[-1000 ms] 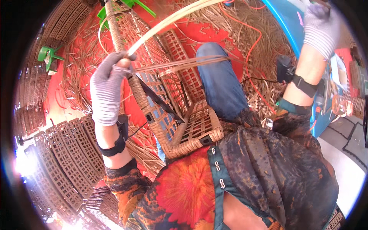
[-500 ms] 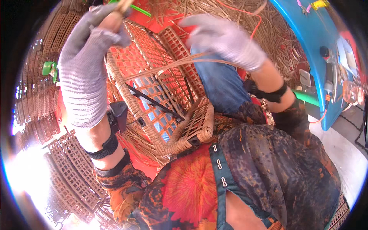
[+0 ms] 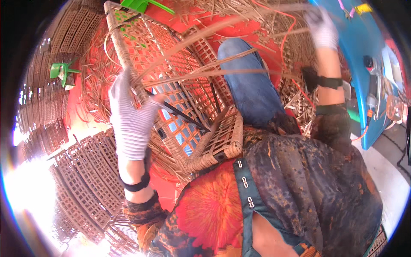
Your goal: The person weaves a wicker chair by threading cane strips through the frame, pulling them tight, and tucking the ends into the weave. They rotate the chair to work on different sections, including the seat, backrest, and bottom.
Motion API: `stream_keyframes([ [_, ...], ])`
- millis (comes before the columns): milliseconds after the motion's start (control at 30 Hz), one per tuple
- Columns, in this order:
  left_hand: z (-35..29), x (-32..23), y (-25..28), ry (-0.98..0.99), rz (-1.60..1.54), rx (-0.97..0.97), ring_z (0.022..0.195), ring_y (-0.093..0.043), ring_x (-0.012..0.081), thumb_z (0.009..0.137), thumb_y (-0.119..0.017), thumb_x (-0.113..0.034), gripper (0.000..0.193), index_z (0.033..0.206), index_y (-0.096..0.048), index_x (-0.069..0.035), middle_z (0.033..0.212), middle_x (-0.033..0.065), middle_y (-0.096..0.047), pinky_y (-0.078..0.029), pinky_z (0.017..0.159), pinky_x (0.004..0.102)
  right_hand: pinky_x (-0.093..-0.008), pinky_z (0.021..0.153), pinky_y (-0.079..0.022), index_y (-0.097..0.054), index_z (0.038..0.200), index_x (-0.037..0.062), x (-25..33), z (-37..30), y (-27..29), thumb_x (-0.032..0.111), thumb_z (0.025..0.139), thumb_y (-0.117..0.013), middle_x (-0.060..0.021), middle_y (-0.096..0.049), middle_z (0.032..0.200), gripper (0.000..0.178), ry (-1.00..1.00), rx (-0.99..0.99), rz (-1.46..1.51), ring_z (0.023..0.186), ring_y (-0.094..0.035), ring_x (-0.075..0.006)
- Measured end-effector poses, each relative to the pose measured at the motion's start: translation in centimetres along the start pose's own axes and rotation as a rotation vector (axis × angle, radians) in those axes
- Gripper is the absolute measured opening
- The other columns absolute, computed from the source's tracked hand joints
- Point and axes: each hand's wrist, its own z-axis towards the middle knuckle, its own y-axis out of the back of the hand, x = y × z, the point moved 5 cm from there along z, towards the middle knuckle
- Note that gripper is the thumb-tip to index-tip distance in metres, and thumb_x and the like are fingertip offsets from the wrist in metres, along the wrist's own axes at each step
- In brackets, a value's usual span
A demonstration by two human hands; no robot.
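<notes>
Left hand (image 3: 132, 115) is straddling a woven frame (image 3: 171, 147), seemingly bracing it; tightness, can't tell. Frame is leaning right of that grip, beside the knee (image 3: 248, 94). Blurred right hand (image 3: 320, 28) is apparently clenching a strip (image 3: 190, 42), stretching it clear of the lattice.

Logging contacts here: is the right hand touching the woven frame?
Apart. The head view plainly shows red floor between the right hand and the woven frame.

Strips (image 3: 188, 77) block direct path btwn L hand (image 3: 132, 105) & R hand (image 3: 322, 30).
</notes>
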Motion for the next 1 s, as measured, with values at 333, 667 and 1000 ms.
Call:
stream_keyframes([
  [333,-2.6,0.7,-3.5,0.167,-0.18,-0.177,0.112,-0.053,0.0296,0.075,-0.065,-0.004,0.07,0.138,-0.034,-0.001,0.129,0.0194,-0.046,-0.046,0.092,0.0346,-0.0261,0.066,-0.052,-0.062,0.107,0.0027,5.1,-13.5,-18.4,0.02,0.088,-0.062,-0.0071,-0.067,0.089,0.026,0.31,0.58,-0.944,0.075,-0.064,-0.0128],
  [667,-3.0,1.6,-3.4,0.219,-0.176,-0.232,0.111,-0.055,0.0311,0.074,-0.062,-0.006,0.063,0.133,-0.041,0.001,0.123,0.0193,-0.052,-0.044,0.095,0.0359,-0.033,0.067,-0.047,-0.064,0.096,0.0038,2.4,-16.5,-28.0,0.029,0.09,-0.056,-0.0107,-0.063,0.077,0.027,-0.076,1.236,-0.919,0.072,-0.061,-0.0211],
  [1000,-2.6,1.4,-3.0,0.156,-0.104,-0.252,0.107,-0.057,0.0232,0.076,-0.062,-0.001,0.059,0.133,-0.045,-0.003,0.121,0.0136,-0.055,-0.045,0.093,0.0315,-0.0379,0.078,-0.051,-0.06,0.109,0.0077,3.2,-15.5,-25.8,0.033,0.082,-0.067,-0.0119,-0.063,0.102,0.038,0.729,0.844,-0.74,0.092,-0.062,-0.0294],
])
